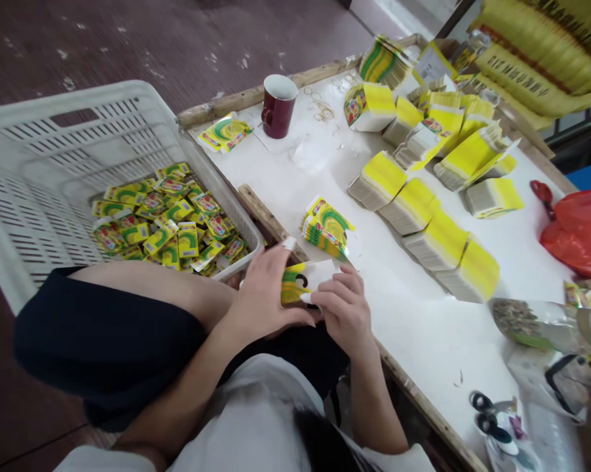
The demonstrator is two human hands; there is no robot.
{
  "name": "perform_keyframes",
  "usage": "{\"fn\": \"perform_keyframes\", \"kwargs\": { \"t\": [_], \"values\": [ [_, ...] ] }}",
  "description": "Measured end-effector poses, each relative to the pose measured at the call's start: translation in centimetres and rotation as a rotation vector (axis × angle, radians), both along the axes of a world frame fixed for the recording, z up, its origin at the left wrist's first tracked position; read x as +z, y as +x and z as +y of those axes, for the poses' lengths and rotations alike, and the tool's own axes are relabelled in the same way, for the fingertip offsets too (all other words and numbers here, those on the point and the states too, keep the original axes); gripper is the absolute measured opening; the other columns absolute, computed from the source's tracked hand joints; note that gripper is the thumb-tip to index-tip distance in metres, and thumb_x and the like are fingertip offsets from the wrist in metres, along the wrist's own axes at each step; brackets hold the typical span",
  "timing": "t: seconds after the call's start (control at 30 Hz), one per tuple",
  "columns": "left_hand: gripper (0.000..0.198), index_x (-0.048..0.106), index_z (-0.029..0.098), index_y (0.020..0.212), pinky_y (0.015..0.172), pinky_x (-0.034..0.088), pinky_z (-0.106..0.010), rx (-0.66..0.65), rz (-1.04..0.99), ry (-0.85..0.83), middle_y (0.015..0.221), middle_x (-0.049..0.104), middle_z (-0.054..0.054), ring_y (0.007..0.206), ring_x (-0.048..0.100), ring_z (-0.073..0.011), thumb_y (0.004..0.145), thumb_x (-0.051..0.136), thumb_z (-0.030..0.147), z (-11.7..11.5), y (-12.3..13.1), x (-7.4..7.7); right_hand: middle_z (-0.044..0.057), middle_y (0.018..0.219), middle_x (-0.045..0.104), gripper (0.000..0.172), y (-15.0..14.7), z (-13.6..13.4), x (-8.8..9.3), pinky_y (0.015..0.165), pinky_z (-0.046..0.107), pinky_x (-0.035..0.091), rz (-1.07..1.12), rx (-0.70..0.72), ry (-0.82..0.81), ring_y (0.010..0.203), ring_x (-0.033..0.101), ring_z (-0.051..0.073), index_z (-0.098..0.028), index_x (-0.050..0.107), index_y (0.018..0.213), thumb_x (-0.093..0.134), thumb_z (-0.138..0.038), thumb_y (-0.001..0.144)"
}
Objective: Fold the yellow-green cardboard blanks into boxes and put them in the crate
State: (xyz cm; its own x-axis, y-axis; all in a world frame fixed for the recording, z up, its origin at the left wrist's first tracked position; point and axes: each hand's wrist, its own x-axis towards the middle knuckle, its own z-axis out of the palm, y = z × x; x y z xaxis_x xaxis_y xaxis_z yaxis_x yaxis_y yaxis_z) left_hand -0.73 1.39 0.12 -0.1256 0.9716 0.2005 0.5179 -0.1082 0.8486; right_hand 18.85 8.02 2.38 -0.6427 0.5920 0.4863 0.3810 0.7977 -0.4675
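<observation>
Above my lap, at the table's edge, a small yellow-green paper carton with a white inner side is held between both hands. My left hand closes around its left end, thumb stretched along the near side. With curled fingers my right hand pinches its right end near a white flap. White coverings show on some fingertips. Just beyond the hands lies a fanned stack of flat printed cartons. To the left, a white plastic basket contains many filled small cartons.
On the white table are a maroon mug, rows of bundled yellow cartons, rubber bands and a red plastic bag. Black-handled scissors lie at lower right. Wooden strips edge the table. Yellow sacks are stacked behind.
</observation>
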Motion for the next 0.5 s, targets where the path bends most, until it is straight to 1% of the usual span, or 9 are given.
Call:
{"fn": "perform_keyframes", "kwargs": {
  "t": [0.03,0.07,0.1,0.13,0.2,0.27,0.33,0.4,0.5],
  "values": [
    [0.082,0.048,0.017,0.138,0.111,0.043,-0.059,-0.04,0.064,-0.071,0.131,0.064,-0.018,0.124,0.061,-0.0384,0.073,0.082,0.052,0.1,0.3,0.1,0.0,0.089,0.068,0.025,-0.3,-0.3,-0.4,0.11,0.051,0.042,0.058,-0.031,-0.009,0.094,0.061,0.021,-0.031,0.066,0.097,0.059,-0.008,0.091],
    [0.069,0.05,0.017,0.133,0.103,0.051,-0.054,-0.061,0.098,-0.12,0.122,0.068,-0.016,0.114,0.066,-0.0352,0.077,0.079,0.045,0.3,0.7,0.2,0.002,0.098,0.067,0.026,-0.7,-0.6,-0.9,0.113,0.053,0.041,0.153,-0.109,-0.035,0.102,0.061,0.023,-0.032,0.064,0.107,0.061,-0.012,0.09],
    [0.06,0.051,0.017,0.13,0.094,0.055,-0.048,-0.059,0.112,-0.137,0.115,0.069,-0.014,0.106,0.069,-0.0321,0.08,0.075,0.039,0.4,1.0,0.1,0.005,0.109,0.065,0.033,-1.1,-0.9,-1.4,0.113,0.055,0.041,0.271,-0.208,-0.089,0.111,0.06,0.025,-0.032,0.06,0.119,0.065,-0.018,0.089],
    [0.055,0.05,0.017,0.128,0.089,0.057,-0.044,-0.036,0.118,-0.125,0.112,0.069,-0.012,0.103,0.069,-0.03,0.081,0.073,0.034,0.4,1.3,-0.1,0.009,0.119,0.062,0.046,-1.6,-1.3,-2.0,0.112,0.056,0.043,0.388,-0.307,-0.185,0.12,0.058,0.027,-0.031,0.053,0.131,0.068,-0.026,0.088],
    [0.057,0.047,0.018,0.128,0.087,0.057,-0.041,0.016,0.139,-0.047,0.112,0.067,-0.011,0.103,0.069,-0.029,0.079,0.073,0.03,0.5,1.6,-0.5,0.014,0.133,0.057,0.066,-2.7,-2.0,-3.1,0.107,0.053,0.049,0.548,-0.425,-0.501,0.128,0.056,0.03,-0.027,0.039,0.145,0.069,-0.039,0.088],
    [0.061,0.044,0.019,0.13,0.087,0.056,-0.041,0.022,0.164,0.009,0.112,0.065,-0.01,0.102,0.068,-0.0289,0.078,0.074,0.03,0.5,1.7,-0.9,0.014,0.132,0.062,0.064,-3.6,-2.7,-3.6,0.105,0.051,0.052,0.58,-0.408,-0.869,0.125,0.061,0.029,-0.025,0.04,0.147,0.064,-0.047,0.091],
    [0.063,0.042,0.02,0.13,0.082,0.056,-0.04,-0.015,0.166,0.022,0.114,0.063,-0.01,0.098,0.068,-0.0279,0.076,0.074,0.029,0.4,1.6,-1.3,0.012,0.129,0.067,0.06,-4.3,-3.0,-3.7,0.105,0.049,0.053,0.554,-0.326,-1.124,0.121,0.065,0.028,-0.024,0.048,0.145,0.061,-0.05,0.093],
    [0.065,0.04,0.022,0.128,0.079,0.055,-0.039,-0.065,0.138,0.039,0.116,0.06,-0.01,0.095,0.067,-0.0269,0.073,0.075,0.028,0.4,1.6,-1.7,0.01,0.129,0.069,0.059,-4.5,-3.0,-3.5,0.108,0.047,0.052,0.519,-0.23,-1.208,0.122,0.065,0.028,-0.024,0.052,0.143,0.063,-0.052,0.092],
    [0.062,0.041,0.025,0.123,0.079,0.055,-0.039,-0.084,0.107,0.045,0.116,0.057,-0.008,0.095,0.067,-0.0266,0.071,0.076,0.027,0.4,1.5,-1.9,0.009,0.133,0.068,0.059,-3.9,-2.6,-3.2,0.113,0.047,0.048,0.441,-0.144,-1.101,0.129,0.062,0.028,-0.026,0.053,0.145,0.056,-0.058,0.095]
  ]
}}
